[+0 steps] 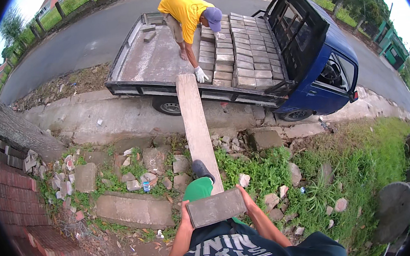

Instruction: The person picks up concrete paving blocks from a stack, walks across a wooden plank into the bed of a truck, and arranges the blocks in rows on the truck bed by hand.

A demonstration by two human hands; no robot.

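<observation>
Watching from the verge, left to right, fixing everything by the pale plank [196, 124]. Far left of it: stacked red tiles [23, 209]. Left hand [186, 217], just left of the plank's near end, clamped on the left end of a grey block [216, 208]. Block held crosswise before that near end, in front of the person's chest, slightly tilted. Right hand [245, 202] clamped on its right end. Right of the plank's far end: rows of similar blocks [244, 50] in the truck bed, then the blue cab [321, 75].

Handling, my guess: concrete, so heavy for its size, rigid, gritty rather than slippery; corners could chip if dropped. Best taken by both ends, fingers well under.

Hard to make out: block's underside and most fingertips, hidden; plank's near end, covered; a green shape [198, 189] beside the plank, unclear. Tiles run off at the lens rim.
</observation>
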